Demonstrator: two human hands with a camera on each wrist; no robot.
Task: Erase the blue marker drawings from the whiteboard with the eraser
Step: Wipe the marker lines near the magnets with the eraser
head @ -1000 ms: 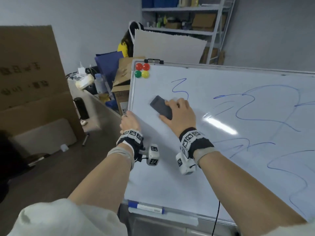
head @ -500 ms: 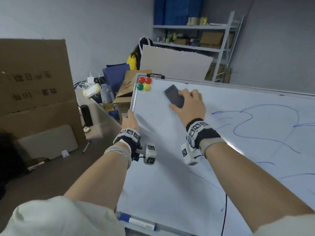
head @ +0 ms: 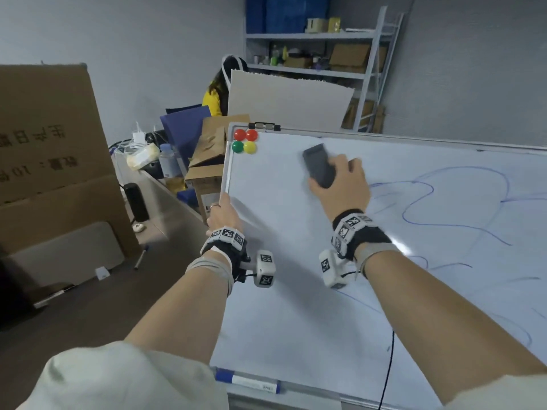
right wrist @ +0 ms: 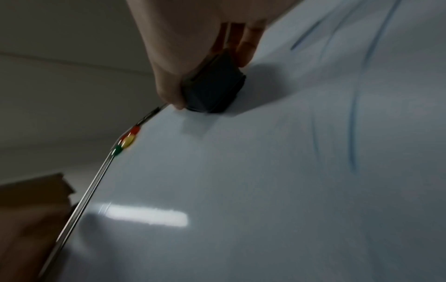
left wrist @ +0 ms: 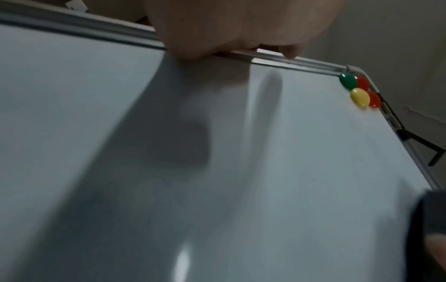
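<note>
Presumably light and rigid-backed, the dark eraser [head: 319, 169], pinched along its sides by the right hand [head: 343, 187], presses the whiteboard [head: 296, 291] right of the magnets [head: 245, 141], left hand [head: 222, 213] clasping the board's frame.

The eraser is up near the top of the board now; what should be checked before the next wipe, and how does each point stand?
1. Right hand grips the eraser: ok.
2. Eraser lies flat against the whiteboard: ok in the right wrist view.
3. Left hand holds the board's left edge to steady it: ok.
4. Blue lines left to wipe, to the right of the eraser: not ok, plenty remain.
5. Magnets in the corner clear of the eraser's path: ok.
6. Eraser pad clean: cannot tell.
</note>
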